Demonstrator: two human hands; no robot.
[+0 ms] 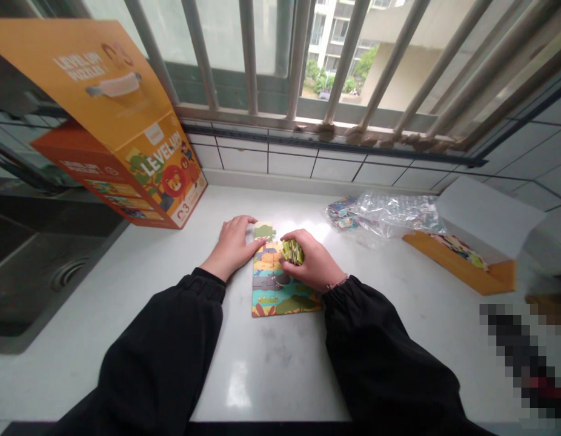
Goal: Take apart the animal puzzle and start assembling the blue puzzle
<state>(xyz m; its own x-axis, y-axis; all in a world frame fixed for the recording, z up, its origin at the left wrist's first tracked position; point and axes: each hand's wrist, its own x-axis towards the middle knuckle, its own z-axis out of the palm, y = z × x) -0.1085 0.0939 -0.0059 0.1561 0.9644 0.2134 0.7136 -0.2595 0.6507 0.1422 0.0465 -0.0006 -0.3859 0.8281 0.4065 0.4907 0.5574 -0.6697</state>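
Observation:
A partly assembled jigsaw puzzle (266,281) with animals and blue water lies flat on the white counter. My left hand (235,245) rests at its upper left edge, fingers stretched out, the thumb touching the pieces there. In my right hand (314,260) is a small stack of puzzle pieces (292,252), gripped between thumb and fingers above the puzzle's right side. The hand and stack hide part of the puzzle's upper right. A green-patterned piece (263,232) forms its top left corner.
An orange puzzle box (166,175) stands open at the back left, beside a dark sink (44,290). At the back right lie a clear plastic bag (389,215) with colourful pieces and an open orange-and-white box (471,266). Metal window bars (248,60) rise behind the counter.

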